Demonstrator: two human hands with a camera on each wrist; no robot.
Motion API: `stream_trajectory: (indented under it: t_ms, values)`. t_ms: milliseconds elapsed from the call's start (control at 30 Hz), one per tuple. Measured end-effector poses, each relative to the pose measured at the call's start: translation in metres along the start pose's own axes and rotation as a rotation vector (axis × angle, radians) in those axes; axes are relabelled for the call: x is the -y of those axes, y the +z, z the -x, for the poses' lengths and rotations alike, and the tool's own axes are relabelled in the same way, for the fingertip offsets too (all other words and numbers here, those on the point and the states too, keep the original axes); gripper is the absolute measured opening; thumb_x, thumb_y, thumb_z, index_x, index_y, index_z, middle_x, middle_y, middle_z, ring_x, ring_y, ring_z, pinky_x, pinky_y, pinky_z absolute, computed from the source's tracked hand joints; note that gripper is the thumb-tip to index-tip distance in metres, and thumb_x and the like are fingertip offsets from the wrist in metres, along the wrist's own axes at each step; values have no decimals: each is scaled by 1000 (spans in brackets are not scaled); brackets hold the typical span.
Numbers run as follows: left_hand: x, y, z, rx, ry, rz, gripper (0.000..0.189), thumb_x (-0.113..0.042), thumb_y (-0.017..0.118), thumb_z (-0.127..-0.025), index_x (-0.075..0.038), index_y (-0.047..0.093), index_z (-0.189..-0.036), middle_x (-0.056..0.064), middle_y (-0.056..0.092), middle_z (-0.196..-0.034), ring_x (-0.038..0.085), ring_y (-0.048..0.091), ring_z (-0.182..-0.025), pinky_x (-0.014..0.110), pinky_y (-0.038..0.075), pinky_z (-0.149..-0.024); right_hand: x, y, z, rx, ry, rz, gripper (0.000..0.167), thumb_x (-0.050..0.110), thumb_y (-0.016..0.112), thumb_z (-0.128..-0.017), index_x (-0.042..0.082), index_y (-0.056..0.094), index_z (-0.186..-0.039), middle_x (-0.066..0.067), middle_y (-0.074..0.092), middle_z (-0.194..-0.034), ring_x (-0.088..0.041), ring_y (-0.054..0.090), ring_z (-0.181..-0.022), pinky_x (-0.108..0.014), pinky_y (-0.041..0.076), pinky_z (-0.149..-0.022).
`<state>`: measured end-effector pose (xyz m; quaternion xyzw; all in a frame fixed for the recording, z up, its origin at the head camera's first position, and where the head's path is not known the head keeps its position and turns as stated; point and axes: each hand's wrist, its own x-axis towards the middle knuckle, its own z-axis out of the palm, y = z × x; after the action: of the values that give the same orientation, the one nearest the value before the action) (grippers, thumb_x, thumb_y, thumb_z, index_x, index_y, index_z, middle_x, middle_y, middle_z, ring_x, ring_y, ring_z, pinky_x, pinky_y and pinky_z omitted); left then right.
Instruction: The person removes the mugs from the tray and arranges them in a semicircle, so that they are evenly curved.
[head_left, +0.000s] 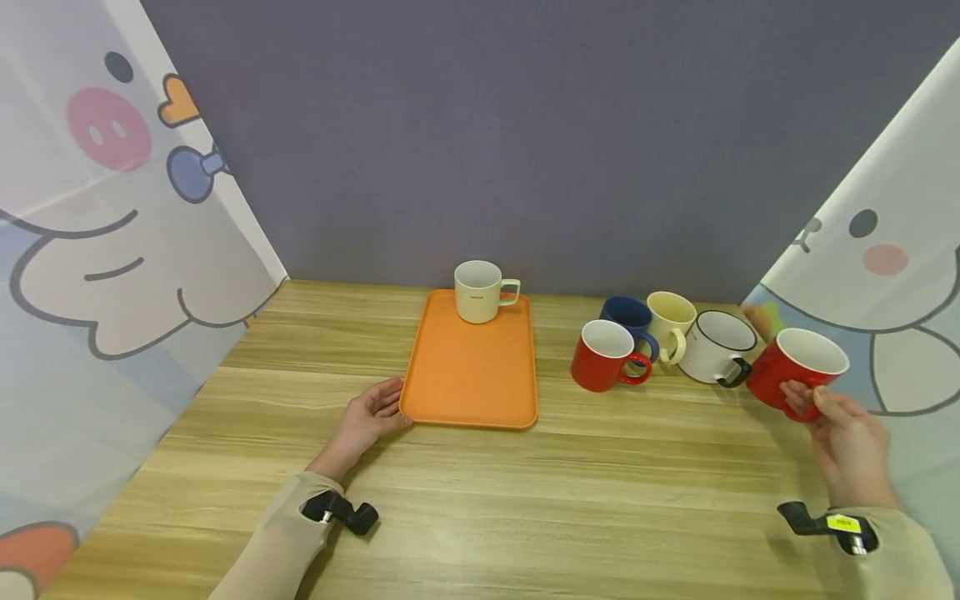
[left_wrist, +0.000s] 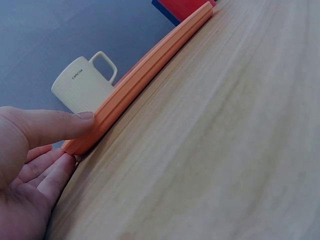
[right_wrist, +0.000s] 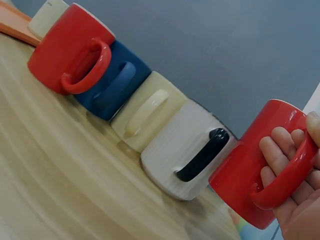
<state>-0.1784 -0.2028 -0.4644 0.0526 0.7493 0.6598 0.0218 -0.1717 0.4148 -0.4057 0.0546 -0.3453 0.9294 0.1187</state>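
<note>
My left hand (head_left: pixel 369 419) is at the near left corner of the orange tray (head_left: pixel 472 367), thumb along the front rim and fingers at the left side. In the left wrist view, the thumb and fingers (left_wrist: pixel 57 127) hold that corner between them. A cream mug (head_left: pixel 477 292) stands at the tray's far end, handle to the right. At the far right, my right hand (head_left: pixel 847 429) grips a red mug (head_left: pixel 780 375) by its handle. The right wrist view shows its fingers (right_wrist: pixel 277 150) passed through the handle. This mug overlaps the white mug (head_left: pixel 716 350) beside it.
Left of the white mug, with its black handle, stand a pale yellow mug (head_left: pixel 670 321), a blue mug (head_left: pixel 626 314) and another red mug (head_left: pixel 597 367). A grey wall (head_left: pixel 480 150) rises behind the wooden table (head_left: pixel 585 508). Cartoon-printed panels (head_left: pixel 135 225) flank both sides.
</note>
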Motion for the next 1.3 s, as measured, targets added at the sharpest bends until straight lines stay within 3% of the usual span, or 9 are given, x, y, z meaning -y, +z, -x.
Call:
stream_trajectory:
  t_ms: [167,400,567,1033,1300]
  values:
    - [0,0,0,1,2,-1,72,13,69,-84,16,33,-146,35,38,-147,45,41,-135,30,48,-104,-4,-3,4,-33,31,54,28,-6,45,-101,-14,69,-91,-21,74,-92,-28,74,-86,-24,59,-82]
    - [1,0,-1,-4,-8,3,72,13,70,-84,16,33,-146,35,38,-147,44,42,-135,29,48,-103,-11,-8,7,62,45,62,35,-7,36,-104,-15,70,-96,-22,74,-96,-28,73,-91,-23,57,-88]
    - [1,0,-1,-3,-11,6,72,13,69,-84,15,33,-146,34,38,-148,44,42,-135,28,48,-103,-14,-14,9,83,60,73,36,-6,36,-104,-14,70,-98,-21,74,-97,-27,73,-91,-22,57,-87]
    - [1,1,-1,-15,-12,-15,71,14,70,-83,16,35,-145,34,39,-147,46,43,-134,29,49,-103,-17,-21,15,-11,105,194,31,0,44,-104,-5,74,-97,-13,76,-94,-19,74,-89,-16,54,-81]
    - [2,0,-3,-19,-11,1,71,17,68,-82,16,35,-145,34,38,-147,45,42,-134,27,49,-102,-20,-25,13,29,85,129,31,-6,42,-103,-9,71,-93,-17,75,-94,-23,74,-90,-20,57,-83]
